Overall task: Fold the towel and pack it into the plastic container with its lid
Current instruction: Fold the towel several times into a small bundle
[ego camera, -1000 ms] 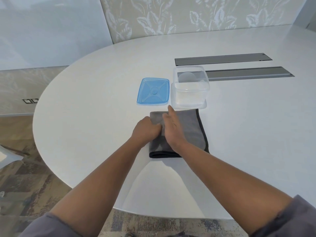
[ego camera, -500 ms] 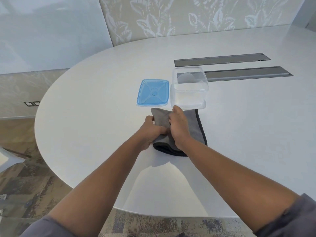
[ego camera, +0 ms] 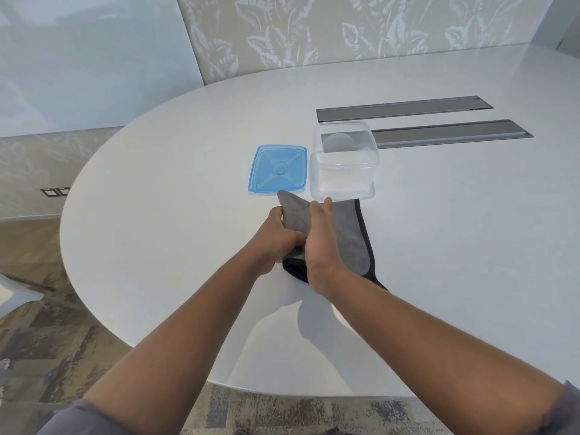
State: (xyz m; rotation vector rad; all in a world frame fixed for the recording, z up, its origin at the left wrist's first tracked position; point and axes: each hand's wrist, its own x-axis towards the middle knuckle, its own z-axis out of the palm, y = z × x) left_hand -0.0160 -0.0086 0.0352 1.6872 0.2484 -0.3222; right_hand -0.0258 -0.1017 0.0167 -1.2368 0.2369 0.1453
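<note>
A grey towel [ego camera: 353,243] with a dark border lies folded on the white table, its left half lifted into a fold. My left hand [ego camera: 276,243] grips that raised left edge. My right hand [ego camera: 320,246] holds the towel from the top, fingers curled over the fold. Just beyond the towel stands the clear plastic container [ego camera: 343,166], with no lid on it and nothing inside. The blue lid [ego camera: 277,169] lies flat to the left of it, touching the towel's raised corner or nearly so.
Two long grey cable slots [ego camera: 405,106] run across the table behind the container. The rounded table edge [ego camera: 94,277] curves at the left and near me, with carpet floor below. A patterned wall stands behind.
Both hands went from pressing the flat towel to gripping it. The towel's left side has lifted and bunched up toward the lid and container.
</note>
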